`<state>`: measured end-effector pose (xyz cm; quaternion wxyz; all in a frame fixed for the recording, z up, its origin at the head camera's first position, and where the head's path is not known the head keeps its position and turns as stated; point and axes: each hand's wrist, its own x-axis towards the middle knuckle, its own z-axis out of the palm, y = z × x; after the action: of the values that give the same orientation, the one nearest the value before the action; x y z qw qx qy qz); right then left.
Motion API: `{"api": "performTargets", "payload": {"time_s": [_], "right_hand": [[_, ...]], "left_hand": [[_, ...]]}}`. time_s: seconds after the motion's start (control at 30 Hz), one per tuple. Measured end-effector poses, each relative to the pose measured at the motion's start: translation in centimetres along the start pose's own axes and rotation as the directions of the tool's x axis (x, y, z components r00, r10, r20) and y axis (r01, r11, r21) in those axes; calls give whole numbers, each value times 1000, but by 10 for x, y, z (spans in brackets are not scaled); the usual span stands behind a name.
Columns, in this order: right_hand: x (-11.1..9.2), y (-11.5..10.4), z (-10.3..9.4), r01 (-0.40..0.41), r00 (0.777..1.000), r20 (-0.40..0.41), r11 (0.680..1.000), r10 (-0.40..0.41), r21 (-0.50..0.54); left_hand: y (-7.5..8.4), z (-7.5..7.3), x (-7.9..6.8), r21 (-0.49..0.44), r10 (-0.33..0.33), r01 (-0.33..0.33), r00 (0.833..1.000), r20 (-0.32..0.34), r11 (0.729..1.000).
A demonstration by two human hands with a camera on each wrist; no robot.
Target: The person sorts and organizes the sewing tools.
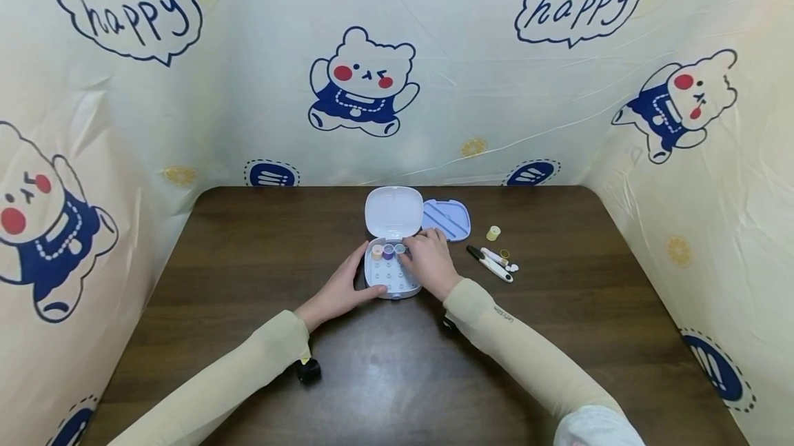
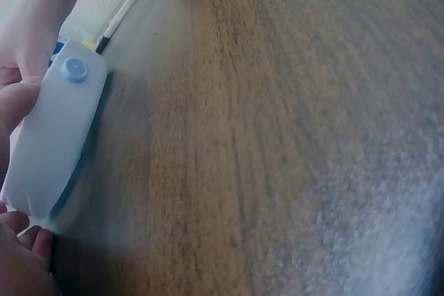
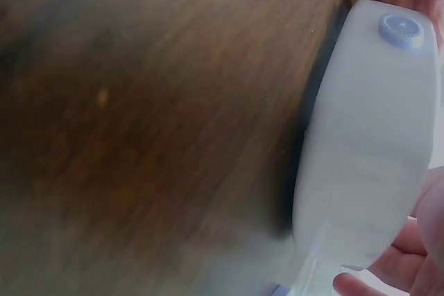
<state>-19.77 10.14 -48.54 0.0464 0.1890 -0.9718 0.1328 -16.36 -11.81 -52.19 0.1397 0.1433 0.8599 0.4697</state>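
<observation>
Head view: we see a white case [image 1: 389,289] open on the table [image 1: 260,239], gripped at its left between the left hand's [image 1: 338,291] thumb and fingers. Three small spools [image 1: 388,251] stand along its back row; the right hand [image 1: 432,263] reaches the rightmost, though whether it pinches we cannot tell. We judge things partway: nearer pegs [image 1: 388,276] show bare, and a yellow spool [image 1: 493,233] sits outside. Left wrist view: we find the left thumb on the case's edge. Right wrist view: we see the clasp button [image 3: 402,30]; the spools are hidden.
</observation>
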Motion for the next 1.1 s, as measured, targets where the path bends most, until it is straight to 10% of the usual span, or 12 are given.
{"api": "performTargets", "payload": {"time_s": [0.53, 1.1], "right_hand": [[-10, 27, -18, 67, 994, -94, 994, -59, 86], [-31, 112, -40, 28, 976, -217, 984, 10, 175]], "left_hand": [[-2, -1, 0, 1, 16, -16, 1000, 7, 1000], [-5, -2, 1, 33, -34, 33, 999, 25, 999]]}}
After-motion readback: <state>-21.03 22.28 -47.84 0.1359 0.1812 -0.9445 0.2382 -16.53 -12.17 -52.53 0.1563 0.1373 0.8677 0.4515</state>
